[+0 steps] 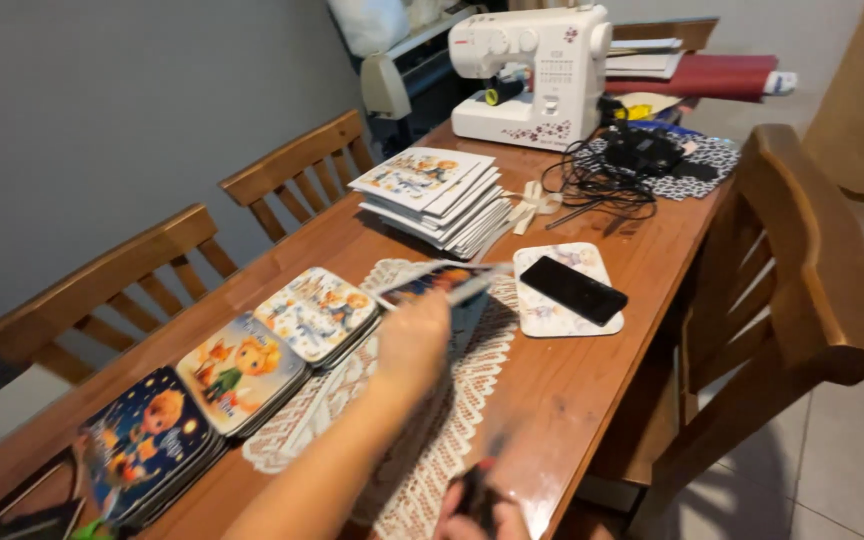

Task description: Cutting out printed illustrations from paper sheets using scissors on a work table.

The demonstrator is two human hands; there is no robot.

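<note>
The left hand (414, 340) pinched a flat printed picture card (439, 281) above the white lace runner (422, 440), best kept level, while the right hand (482, 505) near the wooden table's (592, 370) edge gripped a blurred dark tool (474, 490).

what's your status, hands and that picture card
Left hand up over the lace runner, gripping picture card. Right hand low at table edge, dark thing in it, blurred. Phone just beyond.

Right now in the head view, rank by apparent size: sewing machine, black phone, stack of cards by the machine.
1. sewing machine
2. stack of cards, close behind; both sit far back, so that order is unsure
3. black phone, clearly smallest
</note>
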